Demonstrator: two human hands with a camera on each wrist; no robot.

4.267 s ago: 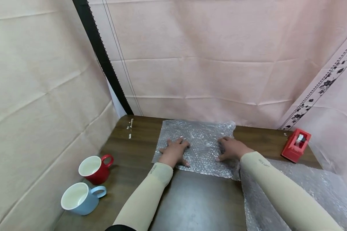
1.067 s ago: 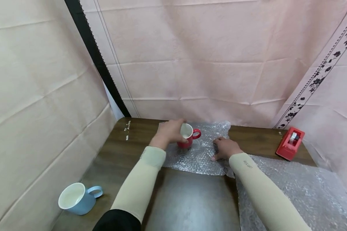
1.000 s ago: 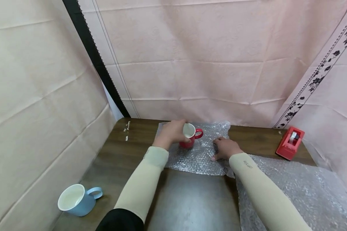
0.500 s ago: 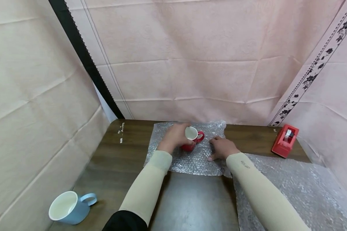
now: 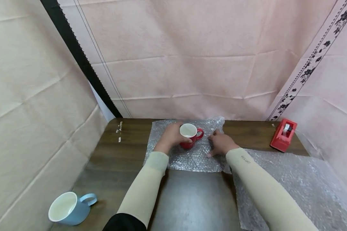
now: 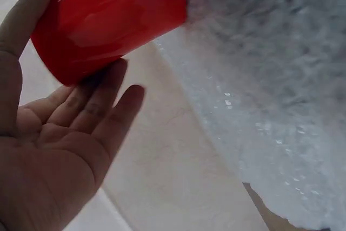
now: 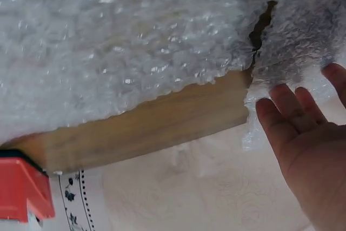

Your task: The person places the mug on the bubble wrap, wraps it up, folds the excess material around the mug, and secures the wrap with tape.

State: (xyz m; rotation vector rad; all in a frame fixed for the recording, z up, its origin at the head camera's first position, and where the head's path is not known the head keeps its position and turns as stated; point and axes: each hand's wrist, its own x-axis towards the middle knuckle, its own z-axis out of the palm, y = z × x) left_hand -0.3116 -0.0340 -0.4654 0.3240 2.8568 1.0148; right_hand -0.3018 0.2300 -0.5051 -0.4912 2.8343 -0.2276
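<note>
In the head view, my left hand (image 5: 170, 138) holds a red mug (image 5: 188, 131) with a white inside, its handle pointing right. The mug is upright over a smaller sheet of bubble wrap (image 5: 196, 164). From the left wrist view, the thumb lies on one side of the red mug (image 6: 113, 20) and the fingers touch the other. My right hand (image 5: 221, 143) rests on the right part of that sheet with its fingers spread. The right wrist view shows the right hand (image 7: 308, 150), its fingertips at the sheet's edge.
A light blue mug (image 5: 72, 211) stands at the front left of the wooden table (image 5: 112, 170). A red tape dispenser (image 5: 283, 135) sits at the back right. A larger bubble wrap sheet (image 5: 289, 183) covers the right side. Cloth walls (image 5: 191, 80) close off the back and sides.
The red mug has gone from beside the blue mug onto the bubble wrap in my left hand. It tilted slightly half a second ago and is now more upright. The right hand stays on the sheet.
</note>
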